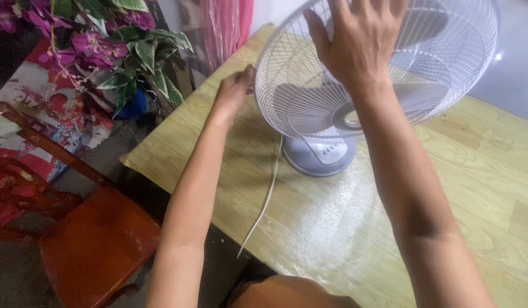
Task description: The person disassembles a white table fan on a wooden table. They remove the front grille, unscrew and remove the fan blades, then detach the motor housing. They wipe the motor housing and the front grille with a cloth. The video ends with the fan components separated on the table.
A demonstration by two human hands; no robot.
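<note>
a white fan (378,74) stands on the desk (492,171), toward its far side, on a round grey base (320,157) with a few small buttons on top. its wire cage tilts up toward the person, and pale blades (301,105) show through the grille around a round hub (350,118).

the right hand (361,43) lies flat on the front of the cage near its top, fingers spread wide and palm down on the wires; it grips nothing. the left hand (235,91) is at the cage's left rim, touching it or very nearly so. its fingers curl toward the rim, but whether they pinch the wire cannot be told, as the back of the hand hides them.

a thin white cord (268,197) runs from behind the base toward the near edge of the desk and hangs over it. the desk has a yellowish wood-grain top with a glossy sheen.

to the left, beside the desk, stands a red-brown wooden chair (95,245). farther off on the left are purple flowers with green and white leaves (112,48) in a blue pot (132,105), near a red flowered cloth (30,108). a pink curtain (227,25) hangs beyond the far left corner of the desk.
</note>
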